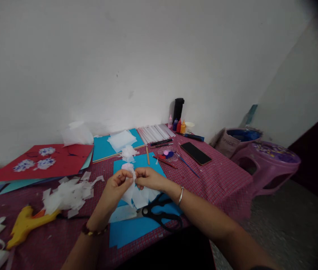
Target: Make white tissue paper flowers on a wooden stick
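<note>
My left hand (121, 182) and my right hand (150, 178) meet over the blue sheet (125, 232), fingertips pinched together on a small bunch of white tissue paper (133, 176). A pale pink crumpled tissue tuft (127, 166) shows just behind the fingers; whether it joins the bunch I cannot tell. Beneath the hands lie cut white tissue pieces (142, 197). Black-handled scissors (163, 213) rest on the blue sheet, close to my right wrist, their blades partly hidden under the paper.
Left of me are a pile of tissue scraps (71, 195), a yellow glue gun (29, 223) and a red sheet (71, 161) with speckled paper flowers. Toward the wall stand small paint bottles (179, 125). A phone (195, 153) lies right, with a pink stool (271, 161) beyond the table.
</note>
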Available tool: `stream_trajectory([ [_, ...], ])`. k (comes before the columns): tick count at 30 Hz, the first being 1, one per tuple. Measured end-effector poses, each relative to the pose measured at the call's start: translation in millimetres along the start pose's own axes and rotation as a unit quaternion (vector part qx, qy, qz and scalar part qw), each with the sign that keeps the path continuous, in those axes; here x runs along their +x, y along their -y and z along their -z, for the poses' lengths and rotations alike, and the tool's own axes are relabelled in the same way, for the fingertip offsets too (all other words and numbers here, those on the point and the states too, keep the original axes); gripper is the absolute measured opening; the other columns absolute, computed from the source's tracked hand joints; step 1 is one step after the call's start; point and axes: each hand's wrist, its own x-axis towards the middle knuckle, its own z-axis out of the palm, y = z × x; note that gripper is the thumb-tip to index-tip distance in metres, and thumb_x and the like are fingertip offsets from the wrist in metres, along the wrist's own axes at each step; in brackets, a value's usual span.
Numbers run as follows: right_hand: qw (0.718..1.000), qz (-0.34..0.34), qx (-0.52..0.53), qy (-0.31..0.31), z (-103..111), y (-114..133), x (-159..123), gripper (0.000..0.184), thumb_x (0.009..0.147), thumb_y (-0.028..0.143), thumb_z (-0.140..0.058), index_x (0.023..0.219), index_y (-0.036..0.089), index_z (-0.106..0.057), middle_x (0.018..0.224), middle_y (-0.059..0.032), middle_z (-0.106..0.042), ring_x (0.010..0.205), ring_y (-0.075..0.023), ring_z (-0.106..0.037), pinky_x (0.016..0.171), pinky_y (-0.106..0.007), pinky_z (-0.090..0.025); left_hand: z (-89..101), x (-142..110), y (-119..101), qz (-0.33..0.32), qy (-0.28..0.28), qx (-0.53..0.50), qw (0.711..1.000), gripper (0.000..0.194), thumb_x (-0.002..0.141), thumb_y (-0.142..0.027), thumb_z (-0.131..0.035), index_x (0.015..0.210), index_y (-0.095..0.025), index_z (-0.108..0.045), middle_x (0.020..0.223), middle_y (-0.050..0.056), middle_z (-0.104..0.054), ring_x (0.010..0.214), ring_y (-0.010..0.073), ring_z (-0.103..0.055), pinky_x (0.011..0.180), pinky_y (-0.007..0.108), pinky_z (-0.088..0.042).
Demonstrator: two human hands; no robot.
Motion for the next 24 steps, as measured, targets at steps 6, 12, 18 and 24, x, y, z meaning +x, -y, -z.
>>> stream_trajectory([
  [6, 0.999, 0.005, -0.035, -0.008, 0.1, -2.9, 0.2, 0.013, 0.073, 0.008, -0.05, 0.065, 0.017, -0.044, 0.048, 0.0081, -0.049, 0.043, -0.005, -0.045, 0.045, -0.015, -0.037, 0.3, 2.0, 0.1, -0.073, -0.017, 0.119, 0.99, 0.009, 0.073, -0.024, -0.064, 0.072, -0.017, -0.058, 0.066, -0.003, -0.057, 0.059, 0.0103, -0.052, 0.055, 0.02, -0.04],
  [12, 0.995, 0.017, -0.081, -0.049, -0.7, -1.2, -0.4, 0.013, 0.075, 0.012, -0.05, 0.065, 0.018, -0.044, 0.049, 0.008, -0.046, 0.043, -0.0059, -0.043, 0.043, -0.016, -0.033, 2.4, 3.0, -0.1, -0.172, -0.058, 0.25, 0.951, 0.008, 0.076, -0.024, -0.059, 0.073, -0.018, -0.063, 0.081, 0.003, -0.061, 0.078, 0.0172, -0.059, 0.063, 0.025, -0.046],
  [18, 0.985, 0.054, -0.145, -0.074, -0.1, 3.0, -1.8, 0.012, 0.074, 0.012, -0.05, 0.065, 0.018, -0.044, 0.05, 0.0086, -0.041, 0.046, -0.0057, -0.038, 0.045, -0.017, -0.029, 5.8, 7.1, 5.1, -0.209, -0.099, 0.315, 0.92, 0.012, 0.076, -0.027, -0.059, 0.072, -0.019, -0.067, 0.096, 0.007, -0.064, 0.096, 0.0228, -0.061, 0.087, 0.036, -0.046],
  [24, 0.951, 0.104, -0.274, -0.095, 1.0, -1.5, -4.4, 0.01, 0.074, 0.015, -0.052, 0.065, 0.017, -0.048, 0.057, 0.006, -0.045, 0.052, -0.0071, -0.04, 0.048, -0.019, -0.027, 9.7, 8.4, 9.8, -0.214, -0.087, 0.373, 0.899, 0.009, 0.076, -0.027, -0.06, 0.073, -0.021, -0.066, 0.1, 0.009, -0.064, 0.099, 0.0238, -0.059, 0.088, 0.037, -0.044],
])
